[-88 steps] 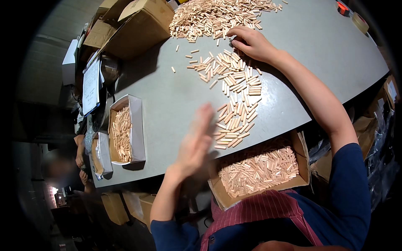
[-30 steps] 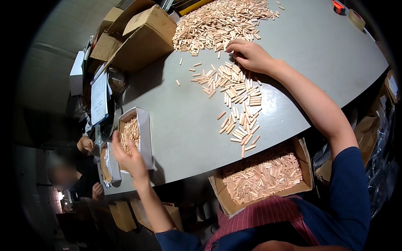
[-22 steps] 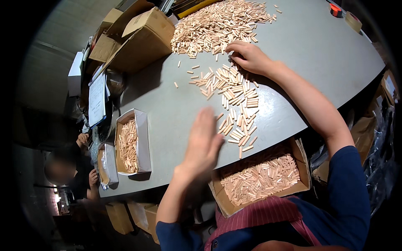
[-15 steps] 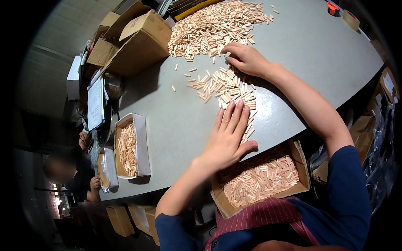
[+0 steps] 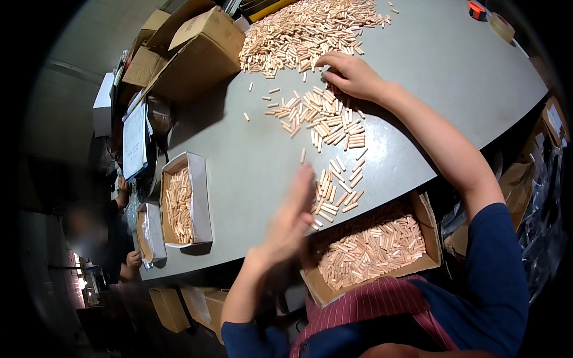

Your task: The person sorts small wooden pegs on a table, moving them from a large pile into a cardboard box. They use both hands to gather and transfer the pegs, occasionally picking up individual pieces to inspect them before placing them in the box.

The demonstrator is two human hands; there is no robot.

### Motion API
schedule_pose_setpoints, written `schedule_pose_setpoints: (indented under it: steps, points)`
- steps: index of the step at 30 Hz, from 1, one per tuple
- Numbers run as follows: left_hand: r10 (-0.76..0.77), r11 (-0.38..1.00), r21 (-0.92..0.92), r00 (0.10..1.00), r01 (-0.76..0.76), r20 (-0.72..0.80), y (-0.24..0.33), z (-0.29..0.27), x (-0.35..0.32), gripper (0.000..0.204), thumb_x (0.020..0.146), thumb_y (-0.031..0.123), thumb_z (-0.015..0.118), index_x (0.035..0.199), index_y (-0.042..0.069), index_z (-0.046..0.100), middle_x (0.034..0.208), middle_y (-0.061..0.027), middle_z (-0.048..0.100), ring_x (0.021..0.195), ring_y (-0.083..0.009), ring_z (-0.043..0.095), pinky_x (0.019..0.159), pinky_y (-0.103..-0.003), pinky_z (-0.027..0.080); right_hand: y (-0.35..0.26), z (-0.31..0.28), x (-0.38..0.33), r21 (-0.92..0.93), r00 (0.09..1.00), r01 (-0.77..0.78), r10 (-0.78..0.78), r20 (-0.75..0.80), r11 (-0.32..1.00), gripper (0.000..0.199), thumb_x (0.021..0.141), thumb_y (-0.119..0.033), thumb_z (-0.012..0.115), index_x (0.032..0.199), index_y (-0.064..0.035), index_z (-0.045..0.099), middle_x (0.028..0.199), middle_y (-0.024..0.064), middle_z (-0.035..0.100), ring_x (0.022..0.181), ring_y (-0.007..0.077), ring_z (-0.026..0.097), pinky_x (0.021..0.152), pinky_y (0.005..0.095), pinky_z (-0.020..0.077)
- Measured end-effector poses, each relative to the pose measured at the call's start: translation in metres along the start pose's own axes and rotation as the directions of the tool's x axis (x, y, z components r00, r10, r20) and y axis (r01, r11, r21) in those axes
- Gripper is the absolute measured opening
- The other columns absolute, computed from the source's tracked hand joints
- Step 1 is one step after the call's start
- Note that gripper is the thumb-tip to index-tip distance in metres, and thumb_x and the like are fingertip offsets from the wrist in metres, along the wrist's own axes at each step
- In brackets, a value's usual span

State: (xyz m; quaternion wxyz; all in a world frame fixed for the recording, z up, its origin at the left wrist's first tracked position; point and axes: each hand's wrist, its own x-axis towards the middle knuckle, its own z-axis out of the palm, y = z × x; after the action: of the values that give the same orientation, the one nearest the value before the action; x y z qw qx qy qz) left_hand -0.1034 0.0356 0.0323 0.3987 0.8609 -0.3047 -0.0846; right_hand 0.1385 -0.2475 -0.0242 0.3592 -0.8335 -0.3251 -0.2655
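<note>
Short wooden dowels lie on the grey table [image 5: 250,161] in a big heap [image 5: 304,39], a middle cluster [image 5: 331,116] and a small loose group [image 5: 337,185] near the front edge. My left hand [image 5: 289,215] is blurred, turned edge-on beside the small group, its fingers stretched out and nothing visible in them. Between the heap and the middle cluster rests my right hand [image 5: 352,74], fingers loosely bent and thumb apart, its fingertips close to dowels. Below the table edge, against my apron, an open cardboard box [image 5: 428,230] holds many dowels [image 5: 373,250].
At the left stand a white-sided box [image 5: 201,197] of dowels and a smaller box [image 5: 156,232]. Behind are a large cardboard box [image 5: 206,56] and a clipboard [image 5: 136,140]. A tape roll [image 5: 501,28] lies far right. Another person's hand [image 5: 133,259] is at the left edge.
My left hand has lifted off the dowels, turned edge-on and moved left and nearer. Several dowels now lie apart from the middle cluster, closer to the edge. My right hand has barely moved.
</note>
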Motion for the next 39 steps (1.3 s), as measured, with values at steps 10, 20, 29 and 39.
schedule_pose_setpoints:
  steps: [10,20,29,39]
  points:
    - [-0.062,0.88,0.418,0.928,0.225,-0.368,-0.041,-0.012,-0.014,0.047,0.097,0.011,0.06,0.142,-0.002,0.053,0.153,-0.0226,0.048,0.143,-0.037,0.043,0.12,-0.045,0.032,0.007,0.002,0.0,0.034,0.998,0.003,-0.005,0.055,0.999,0.023,0.096,-0.009,0.064,0.118,-0.0019,0.065,0.118,0.0114,0.066,0.091,0.0234,0.071,0.084,0.0348,0.0565]
    - [-0.03,0.819,0.564,0.989,0.106,-0.143,-0.009,0.014,-0.013,0.07,0.095,0.025,0.064,0.153,-0.004,0.038,0.161,-0.026,0.034,0.148,-0.0448,0.032,0.12,-0.053,0.025,0.002,0.002,0.0,0.029,1.0,-0.002,0.002,0.006,1.0,0.026,0.095,-0.018,0.063,0.116,-0.0039,0.067,0.112,0.0147,0.068,0.103,0.0328,0.067,0.089,0.0425,0.0541]
    - [0.048,0.969,0.246,0.998,-0.036,-0.045,-0.012,0.007,0.01,0.06,0.099,0.013,0.052,0.154,-0.004,0.037,0.161,-0.0252,0.036,0.152,-0.0434,0.029,0.125,-0.048,0.024,-0.003,-0.001,0.0,0.034,1.0,-0.008,0.008,0.01,0.999,0.027,0.101,-0.02,0.061,0.122,-0.0042,0.064,0.117,0.0135,0.066,0.099,0.0283,0.07,0.087,0.0383,0.0555]
    - [0.322,0.88,0.282,0.916,-0.383,0.239,0.009,0.026,0.068,0.061,0.097,0.016,0.058,0.153,-0.004,0.04,0.159,-0.024,0.039,0.149,-0.0435,0.036,0.122,-0.049,0.03,-0.011,-0.002,0.003,0.085,0.998,-0.06,0.058,0.026,0.995,0.026,0.098,-0.022,0.061,0.114,-0.0033,0.068,0.111,0.0149,0.068,0.105,0.0347,0.066,0.092,0.0432,0.0534]
